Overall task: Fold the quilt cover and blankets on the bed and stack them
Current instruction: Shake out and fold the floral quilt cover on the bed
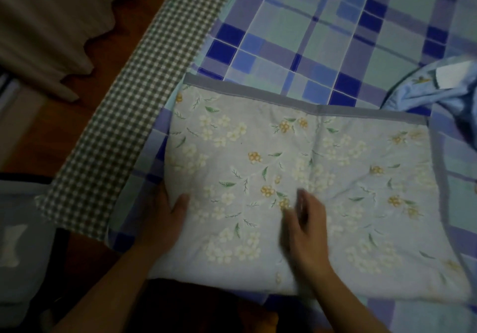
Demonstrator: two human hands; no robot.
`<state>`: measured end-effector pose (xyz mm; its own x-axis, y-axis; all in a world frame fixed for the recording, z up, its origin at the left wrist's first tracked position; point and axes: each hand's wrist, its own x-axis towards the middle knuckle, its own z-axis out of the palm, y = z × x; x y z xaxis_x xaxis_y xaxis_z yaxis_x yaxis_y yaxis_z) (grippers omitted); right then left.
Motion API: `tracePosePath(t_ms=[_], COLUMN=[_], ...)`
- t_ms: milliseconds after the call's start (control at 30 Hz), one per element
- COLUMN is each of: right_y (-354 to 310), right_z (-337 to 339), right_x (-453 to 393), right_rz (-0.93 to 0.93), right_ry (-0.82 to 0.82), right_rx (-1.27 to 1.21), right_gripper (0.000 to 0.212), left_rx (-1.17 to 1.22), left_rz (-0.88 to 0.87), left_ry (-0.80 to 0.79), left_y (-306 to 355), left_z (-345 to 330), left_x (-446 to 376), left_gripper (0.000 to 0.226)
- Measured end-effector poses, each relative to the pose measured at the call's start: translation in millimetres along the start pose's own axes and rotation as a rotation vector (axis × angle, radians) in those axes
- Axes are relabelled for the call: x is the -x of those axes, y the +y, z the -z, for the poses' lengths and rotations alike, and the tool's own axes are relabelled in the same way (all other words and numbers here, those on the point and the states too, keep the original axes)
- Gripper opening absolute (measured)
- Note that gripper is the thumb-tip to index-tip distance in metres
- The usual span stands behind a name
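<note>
The pale grey-blue quilted blanket with cream and yellow flowers and a grey border lies folded into a rectangle at the near edge of the bed, on the blue-and-green plaid sheet. It looks soft, light and limp, likely to sag unless taken at two corners or along a folded edge. The left hand grips its left edge, thumb on top and fingers tucked under. The right hand rests flat on the middle, fingers straight though blurred. The plaid sheet beyond offers room for another fold; a crumpled light-blue cloth crowds the right side, and a green gingham strip marks the left bed edge.
</note>
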<state>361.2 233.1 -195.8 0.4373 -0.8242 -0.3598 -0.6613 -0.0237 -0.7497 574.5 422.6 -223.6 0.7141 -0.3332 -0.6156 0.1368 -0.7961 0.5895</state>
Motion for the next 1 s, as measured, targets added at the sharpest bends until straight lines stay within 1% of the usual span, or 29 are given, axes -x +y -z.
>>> tracePosePath(t_ms=[67, 133, 200, 267, 367, 433, 533, 600, 667, 700, 733, 800, 833, 900, 967, 1000], right_y=[-36.3, -66.0, -74.8, -66.4, -55.4, -55.3, -62.7, -66.4, -66.4, -60.7, -51.9, -29.6, -16.3, 10.4, 33.7, 41.9], right_z=[-16.7, -41.6, -70.6, -93.4, -109.3, -112.2, -110.9, -102.4, -84.4, -73.0, -59.8, -29.4, -14.0, 15.0, 35.6, 44.6], right_x=[-39.1, -78.3, -112.4, -132.4, -137.9, -135.2, -132.4, -130.3, -125.3, -121.0, -115.4, -97.5, -86.5, -63.8, -47.3, -40.9], right_rz=[0.244, 0.414, 0.446, 0.418, 0.417, 0.423, 0.349, 0.260, 0.047, -0.048, -0.112, -0.170, -0.176, -0.203, -0.219, -0.199], right_ry=[0.032, 0.000, -0.056, -0.076, -0.002, 0.052, 0.068, 0.037, 0.039, 0.083, 0.147, 0.240, 0.253, 0.221, 0.168, 0.149], right_rx=[0.090, 0.185, 0.300, 0.405, 0.439, 0.442, 0.367, 0.237, -0.062, -0.171, -0.212, -0.107, -0.016, 0.154, 0.258, 0.299], right_gripper=[0.031, 0.031, 0.033, 0.036, 0.027, 0.017, 0.013, 0.011, 0.011, 0.012, 0.014, 0.021, 0.025, 0.033, 0.035, 0.034], left_rx=[0.014, 0.014, 0.003, 0.005, 0.071, 0.059, 0.037, 0.044, 0.067, 0.076, 0.078, 0.091, 0.104, 0.180, 0.347, 0.466], left_rz=[-0.011, -0.016, -0.025, -0.047, -0.044, -0.042, -0.030, -0.044, -0.060, -0.055, -0.049, -0.022, -0.003, 0.061, 0.186, 0.262], left_ry=[0.002, 0.013, 0.039, 0.050, 0.006, -0.002, -0.004, -0.004, -0.007, -0.015, -0.022, -0.034, -0.041, -0.061, -0.083, -0.138], left_y=[-5.7, -10.7, -14.8, -19.4, -20.9, -20.4, -21.2, -19.2, -19.1, -18.7, -19.7, -17.2, -13.0, 0.7, 14.2, 20.4], left_z=[-2.3, -5.1, -5.6, -5.3, -5.2, -4.5, -4.0, -3.8, -3.8, -3.2, -2.3, -0.9, -0.3, 2.9, 15.1, 25.3], left_x=[-3.4, -5.9, -8.2, -10.1, -10.6, -10.5, -10.3, -8.9, -10.3, -10.0, -8.9, -6.9, -5.8, -1.7, 2.7, 8.2], left_gripper=[0.073, 0.073, 0.074, 0.073, 0.070, 0.072, 0.072, 0.071, 0.072, 0.074, 0.076, 0.079, 0.080, 0.076, 0.056, 0.043])
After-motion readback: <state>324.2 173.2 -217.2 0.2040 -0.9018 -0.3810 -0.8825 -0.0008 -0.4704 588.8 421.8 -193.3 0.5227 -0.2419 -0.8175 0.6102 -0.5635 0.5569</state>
